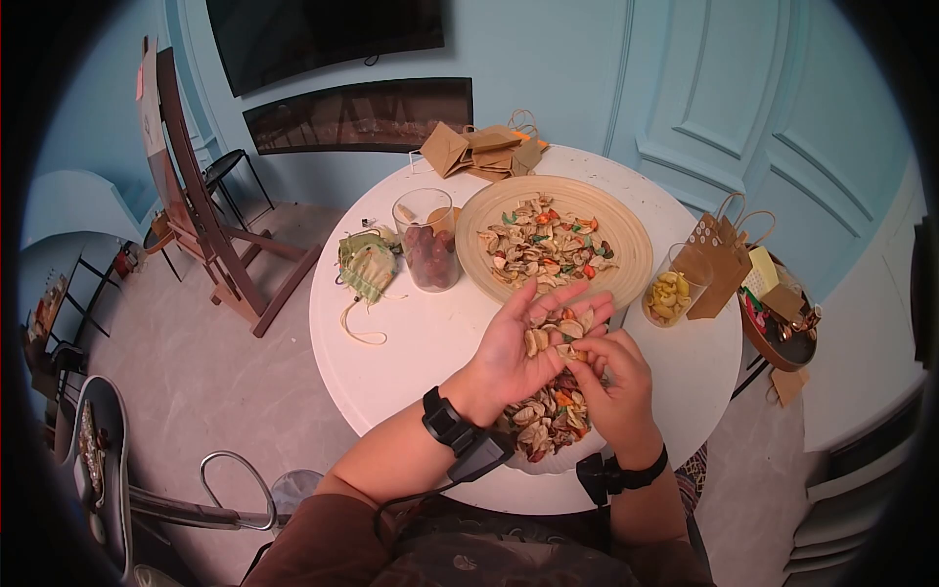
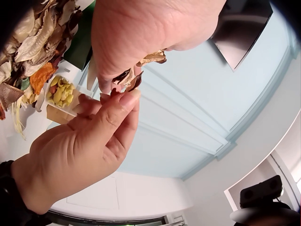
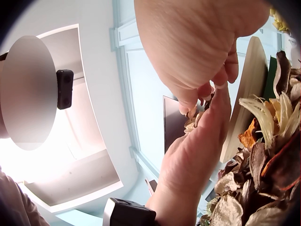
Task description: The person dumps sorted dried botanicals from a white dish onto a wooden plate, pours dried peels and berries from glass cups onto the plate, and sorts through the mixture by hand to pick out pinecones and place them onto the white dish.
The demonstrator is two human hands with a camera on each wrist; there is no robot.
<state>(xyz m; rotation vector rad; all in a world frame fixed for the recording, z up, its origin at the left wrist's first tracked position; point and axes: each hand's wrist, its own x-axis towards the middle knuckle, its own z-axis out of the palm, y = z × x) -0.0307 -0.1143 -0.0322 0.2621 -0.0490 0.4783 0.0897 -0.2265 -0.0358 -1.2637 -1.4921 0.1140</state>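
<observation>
My left hand is held palm up over the front of the table, its fingers extended. Dried petals of potpourri lie in that palm, mostly beige with some orange and green bits. With thumb and fingertips, my right hand pinches a dried petal just above the left palm. In the left wrist view, a brown curled petal shows at the right hand's fingertips. Below both hands, a pale bowl holds a heap of potpourri, partly hidden by the hands.
Farther back, a round wooden tray bears more potpourri. Left of it stand a clear cup of dark red pieces and a green drawstring pouch. A cup of yellow pieces and paper bags stand right. More bags lie behind.
</observation>
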